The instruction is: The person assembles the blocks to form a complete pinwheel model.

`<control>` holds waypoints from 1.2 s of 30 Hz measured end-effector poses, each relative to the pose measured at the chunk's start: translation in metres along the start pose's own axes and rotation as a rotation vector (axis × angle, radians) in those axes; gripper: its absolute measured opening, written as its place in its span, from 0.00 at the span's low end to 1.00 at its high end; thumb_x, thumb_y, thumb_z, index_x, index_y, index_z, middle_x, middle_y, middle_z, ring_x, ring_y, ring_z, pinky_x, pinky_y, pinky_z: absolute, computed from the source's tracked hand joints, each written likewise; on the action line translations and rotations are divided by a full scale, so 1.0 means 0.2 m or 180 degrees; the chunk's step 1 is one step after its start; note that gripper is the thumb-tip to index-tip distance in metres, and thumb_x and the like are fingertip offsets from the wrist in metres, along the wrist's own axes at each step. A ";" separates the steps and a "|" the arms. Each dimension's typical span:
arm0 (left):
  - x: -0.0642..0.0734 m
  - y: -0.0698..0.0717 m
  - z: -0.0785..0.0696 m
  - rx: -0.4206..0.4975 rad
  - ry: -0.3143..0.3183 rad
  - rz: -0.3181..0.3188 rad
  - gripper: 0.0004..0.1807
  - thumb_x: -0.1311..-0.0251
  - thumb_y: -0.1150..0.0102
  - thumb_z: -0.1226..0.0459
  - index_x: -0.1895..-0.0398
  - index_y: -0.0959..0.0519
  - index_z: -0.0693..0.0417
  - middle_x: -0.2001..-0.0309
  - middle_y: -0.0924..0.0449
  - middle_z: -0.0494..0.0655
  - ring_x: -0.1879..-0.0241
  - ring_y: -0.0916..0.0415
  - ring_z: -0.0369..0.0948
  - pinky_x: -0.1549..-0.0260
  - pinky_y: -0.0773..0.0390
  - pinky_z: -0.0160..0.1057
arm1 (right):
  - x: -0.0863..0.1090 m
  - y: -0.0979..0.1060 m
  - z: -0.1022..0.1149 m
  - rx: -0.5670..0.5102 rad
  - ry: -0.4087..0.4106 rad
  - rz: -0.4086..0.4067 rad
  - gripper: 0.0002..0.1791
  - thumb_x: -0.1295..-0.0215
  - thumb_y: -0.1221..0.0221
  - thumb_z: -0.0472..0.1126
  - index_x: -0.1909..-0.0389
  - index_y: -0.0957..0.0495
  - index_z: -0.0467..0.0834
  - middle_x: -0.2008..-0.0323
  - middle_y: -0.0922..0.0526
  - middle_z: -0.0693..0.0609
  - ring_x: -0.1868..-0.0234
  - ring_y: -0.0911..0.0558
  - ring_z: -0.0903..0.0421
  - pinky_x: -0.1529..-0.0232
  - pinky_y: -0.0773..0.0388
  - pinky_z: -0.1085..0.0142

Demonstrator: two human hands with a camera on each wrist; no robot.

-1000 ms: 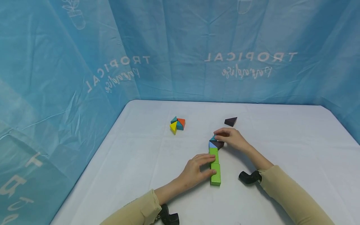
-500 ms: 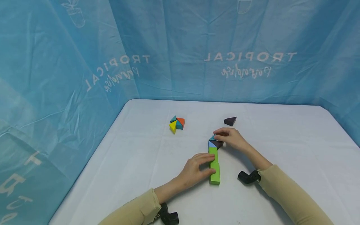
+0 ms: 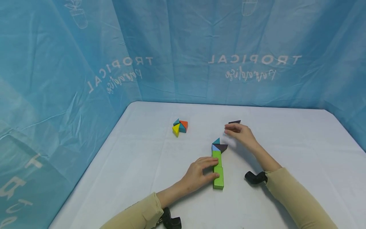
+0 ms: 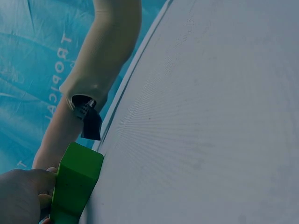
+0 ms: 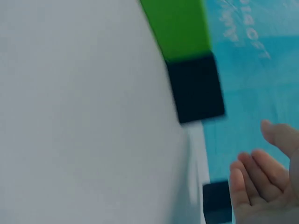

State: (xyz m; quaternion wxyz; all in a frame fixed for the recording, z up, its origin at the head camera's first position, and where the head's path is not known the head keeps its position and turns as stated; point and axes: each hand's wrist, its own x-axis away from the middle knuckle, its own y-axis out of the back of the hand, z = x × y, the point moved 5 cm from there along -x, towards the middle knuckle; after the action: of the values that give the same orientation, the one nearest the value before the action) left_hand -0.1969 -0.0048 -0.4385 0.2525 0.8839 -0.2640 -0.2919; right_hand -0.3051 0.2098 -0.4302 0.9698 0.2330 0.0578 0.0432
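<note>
Two green blocks (image 3: 218, 183) lined up around tabletop (image 3: 137, 152) middle, long axis near-to-far edge. Row topped by teal triangle (image 3: 216, 142), tip aimed at far edge; dark piece (image 3: 222, 147) poked toward right edge. Blocks touched by left hand (image 3: 195, 175), thumb and fingers spread. Right hand (image 3: 241, 135) held loosely bent, thumb apart; dark block (image 3: 234, 121) behind mostly hidden. Coloured cluster (image 3: 180, 127) parked toward far-left corner.

See white surface (image 3: 137, 152) bearing two green blocks (image 3: 218, 169) end to end, light-blue piece (image 3: 215, 148), dark piece (image 3: 222, 147) and teal piece (image 3: 216, 141) beyond; left, multicoloured cluster (image 3: 176, 128); farther back, dark block (image 3: 235, 121).
</note>
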 end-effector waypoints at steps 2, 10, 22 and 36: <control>0.00 0.00 0.00 0.0007 0.0004 -0.0004 0.25 0.45 0.33 0.60 0.45 0.23 0.59 0.43 0.25 0.45 0.39 0.35 0.37 0.40 0.35 0.36 | -0.01 0.07 -0.01 -0.0043 -0.0043 -0.0231 0.30 0.38 0.39 0.53 0.41 0.28 0.37 0.46 0.23 0.43 0.45 0.25 0.49 0.45 0.29 0.54; 0.01 0.00 -0.01 0.0029 0.0053 0.0012 0.25 0.45 0.33 0.60 0.44 0.23 0.59 0.42 0.26 0.44 0.39 0.35 0.37 0.40 0.36 0.36 | -0.04 0.23 -0.13 0.0241 -0.0311 -0.0446 0.40 0.37 0.40 0.54 0.32 0.42 0.35 0.36 0.36 0.35 0.37 0.35 0.38 0.39 0.36 0.48; 0.01 0.01 -0.02 0.0026 -0.0011 -0.0009 0.25 0.45 0.33 0.60 0.45 0.23 0.59 0.42 0.25 0.45 0.39 0.35 0.38 0.40 0.35 0.36 | -0.11 0.25 -0.26 -0.0202 -0.0274 -0.0352 0.44 0.41 0.37 0.54 0.30 0.43 0.36 0.33 0.38 0.40 0.33 0.38 0.44 0.36 0.40 0.53; 0.00 0.01 -0.02 0.0036 -0.0021 -0.0019 0.25 0.45 0.33 0.60 0.45 0.23 0.60 0.43 0.25 0.46 0.39 0.35 0.38 0.40 0.35 0.36 | -0.15 0.21 -0.26 0.0191 -0.0217 -0.0329 0.37 0.41 0.36 0.51 0.36 0.33 0.36 0.40 0.30 0.36 0.38 0.31 0.42 0.40 0.34 0.52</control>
State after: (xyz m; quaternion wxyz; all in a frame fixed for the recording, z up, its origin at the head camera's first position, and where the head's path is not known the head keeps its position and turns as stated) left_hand -0.1941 -0.0054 -0.4350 0.2458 0.8852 -0.2638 -0.2940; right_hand -0.3431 0.2676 -0.4542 0.9647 0.2600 0.0381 -0.0166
